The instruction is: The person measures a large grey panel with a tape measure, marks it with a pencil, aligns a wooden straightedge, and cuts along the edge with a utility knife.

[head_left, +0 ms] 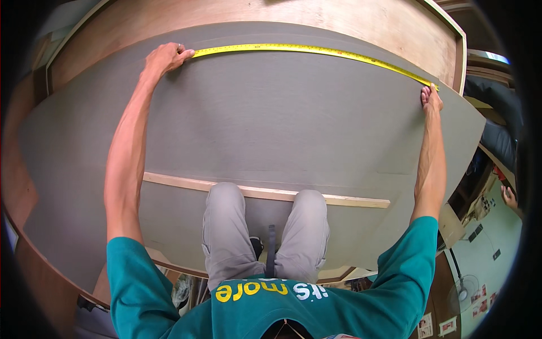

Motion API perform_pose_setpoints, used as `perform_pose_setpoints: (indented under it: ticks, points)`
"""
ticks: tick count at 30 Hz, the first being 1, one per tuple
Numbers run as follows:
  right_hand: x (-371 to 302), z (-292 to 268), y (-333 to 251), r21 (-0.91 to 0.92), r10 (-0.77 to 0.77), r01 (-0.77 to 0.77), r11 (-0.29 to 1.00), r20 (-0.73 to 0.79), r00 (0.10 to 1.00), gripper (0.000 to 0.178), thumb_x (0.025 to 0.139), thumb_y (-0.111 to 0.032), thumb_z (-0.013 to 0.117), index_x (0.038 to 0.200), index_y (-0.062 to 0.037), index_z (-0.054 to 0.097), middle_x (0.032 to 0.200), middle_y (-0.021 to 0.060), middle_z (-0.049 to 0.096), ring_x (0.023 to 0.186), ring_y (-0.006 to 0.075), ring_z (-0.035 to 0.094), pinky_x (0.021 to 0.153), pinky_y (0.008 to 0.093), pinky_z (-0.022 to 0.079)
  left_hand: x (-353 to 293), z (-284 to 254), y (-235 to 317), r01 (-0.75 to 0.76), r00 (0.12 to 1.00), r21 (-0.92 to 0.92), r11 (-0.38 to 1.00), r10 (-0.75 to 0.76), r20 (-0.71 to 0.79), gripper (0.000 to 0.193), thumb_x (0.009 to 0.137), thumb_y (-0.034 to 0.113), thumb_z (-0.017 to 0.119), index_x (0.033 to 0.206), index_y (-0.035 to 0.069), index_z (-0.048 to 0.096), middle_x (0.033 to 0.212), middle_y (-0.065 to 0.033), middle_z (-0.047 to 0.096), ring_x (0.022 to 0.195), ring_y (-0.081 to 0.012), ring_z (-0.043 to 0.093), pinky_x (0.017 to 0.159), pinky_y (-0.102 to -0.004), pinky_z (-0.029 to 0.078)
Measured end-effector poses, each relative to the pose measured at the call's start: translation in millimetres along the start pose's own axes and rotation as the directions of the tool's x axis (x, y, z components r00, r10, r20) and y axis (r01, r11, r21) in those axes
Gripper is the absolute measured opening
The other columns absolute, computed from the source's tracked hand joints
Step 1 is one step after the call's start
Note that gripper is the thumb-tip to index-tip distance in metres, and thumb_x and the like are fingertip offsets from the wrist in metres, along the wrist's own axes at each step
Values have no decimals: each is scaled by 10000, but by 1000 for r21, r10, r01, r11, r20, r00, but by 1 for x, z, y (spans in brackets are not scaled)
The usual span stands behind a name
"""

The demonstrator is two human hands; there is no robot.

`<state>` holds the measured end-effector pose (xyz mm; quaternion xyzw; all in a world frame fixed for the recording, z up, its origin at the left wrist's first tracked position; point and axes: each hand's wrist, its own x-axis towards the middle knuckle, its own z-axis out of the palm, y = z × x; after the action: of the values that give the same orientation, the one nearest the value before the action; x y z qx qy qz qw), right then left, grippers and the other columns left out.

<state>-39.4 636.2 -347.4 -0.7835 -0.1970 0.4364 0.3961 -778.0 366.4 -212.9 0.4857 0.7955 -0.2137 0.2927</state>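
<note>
A yellow tape measure stretches across the far part of a large grey board. My left hand is closed at the blade's left end, with the thumb against it. Whether the tape's case is inside that hand is hidden. At the far right, the fingers of my right hand are curled and pinch the blade's other end near the board's edge. Both arms reach well forward. My knees rest on the board by a thin pale wooden strip lying across it.
Beyond the grey board lies a pale wooden panel with a raised rim. Dark padded material sits at the right. Another person's hand shows at the right edge. A fan stands at the lower right, near a pale green wall.
</note>
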Motion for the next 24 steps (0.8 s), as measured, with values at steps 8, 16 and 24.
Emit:
perform_pose_setpoints:
  ticks: [8, 16, 24]
  points:
    - [81, -44, 23, 63, 23, -26, 998, 55, 998, 252, 888, -203, 731, 1025, -26, 617, 933, 121, 693, 647, 160, 664, 426, 193, 492, 31, 5, 10, 8, 1000, 85, 996, -10, 16, 469, 902, 592, 563, 1092, 195, 726, 1024, -82, 718, 1036, -298, 657, 887, -460, 512]
    - [33, -33, -3, 85, -11, -4, 996, 177, 984, 220, 915, -238, 690, 921, -56, 567, 714, 61, 621, 527, 147, 587, 409, 223, 443, 31, 2, 8, 9, 999, 96, 995, -12, 36, 464, 897, 606, 562, 1134, 241, 724, 1079, -58, 716, 1051, -266, 659, 879, -455, 521]
    - [-266, 40, -121, 322, -488, 368, 872, 525, 698, 232, 934, -258, 685, 1055, -71, 622, 905, 7, 575, 801, 92, 506, 760, 243, 413, 34, 11, 1, 23, 999, 36, 999, -24, 22, 448, 886, 593, 598, 969, 178, 745, 873, -18, 722, 890, -217, 668, 800, -423, 514]
